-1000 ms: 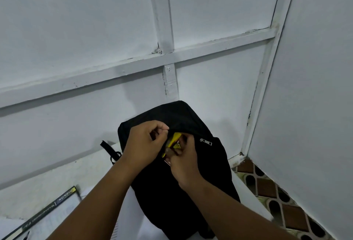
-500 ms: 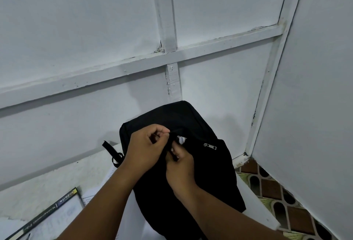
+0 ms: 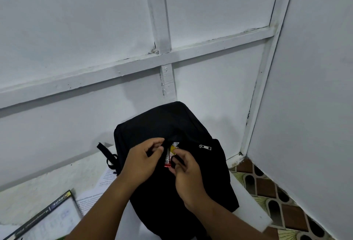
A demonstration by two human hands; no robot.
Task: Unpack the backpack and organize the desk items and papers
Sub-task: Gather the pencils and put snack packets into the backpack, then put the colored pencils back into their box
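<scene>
Backpack point(image 3: 172, 125), black and standing upright on the white desk point(image 3: 38, 192), fills the middle of the view, its back near the white panelled wall point(image 3: 76, 29). Left hand point(image 3: 142, 160) sits at about 9 o'clock from the pocket opening, thumb and curled fingers pinching the black fabric edge of the opening. Right hand point(image 3: 186, 170), at about 4 o'clock from that opening, pinches a small packet point(image 3: 169, 154), yellow at its upper end and red and white lower down, which sticks partly out of the pocket between the two hands. A silver zipper pull point(image 3: 205, 147) lies on the bag at 3 o'clock from the packet. A black strap point(image 3: 107, 155) with a buckle hangs off the bag's side at 9 o'clock. Printed papers point(image 3: 107, 178) lie on the desk partly under the bag, and a book point(image 3: 55, 215) rests at 7 o'clock near the frame's lower edge. Patterned floor tiles point(image 3: 267, 188) show at 4 o'clock, beyond the desk corner.
</scene>
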